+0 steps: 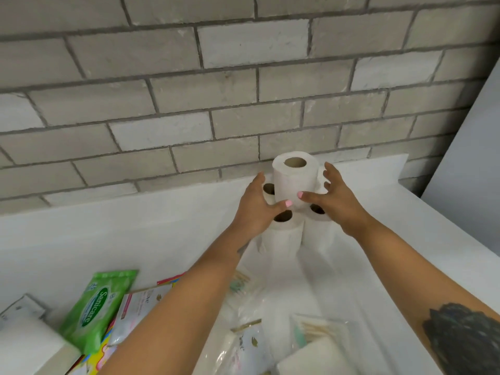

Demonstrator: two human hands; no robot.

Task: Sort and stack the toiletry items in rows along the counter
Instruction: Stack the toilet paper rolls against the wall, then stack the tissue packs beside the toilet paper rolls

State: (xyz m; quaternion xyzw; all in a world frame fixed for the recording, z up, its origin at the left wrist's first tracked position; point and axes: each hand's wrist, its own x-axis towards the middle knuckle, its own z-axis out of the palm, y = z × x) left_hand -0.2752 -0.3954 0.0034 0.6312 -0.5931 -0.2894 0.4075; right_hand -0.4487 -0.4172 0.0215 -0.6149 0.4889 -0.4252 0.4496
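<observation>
Steadying the top toilet roll (pixel 295 180) — left hand (pixel 255 209), right hand (pixel 338 201) flanking.

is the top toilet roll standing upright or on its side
Upright: the top toilet roll shows its cardboard core hole facing up, and it sits on the lower rolls.

Brick wall (pixel 189 117) close behind roll stack (pixel 295 201); bare counter (pixel 135 234) left, packets (pixel 97 307) crowding near edge

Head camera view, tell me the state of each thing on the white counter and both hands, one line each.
Top white toilet paper roll: upright, stacked on the lower rolls.
Lower white toilet paper rolls: upright, clustered by the brick wall.
Left hand: fingers spread, thumb touching top roll.
Right hand: fingers spread, thumb touching top roll.
Green wipes pack: lying flat, sealed.
</observation>
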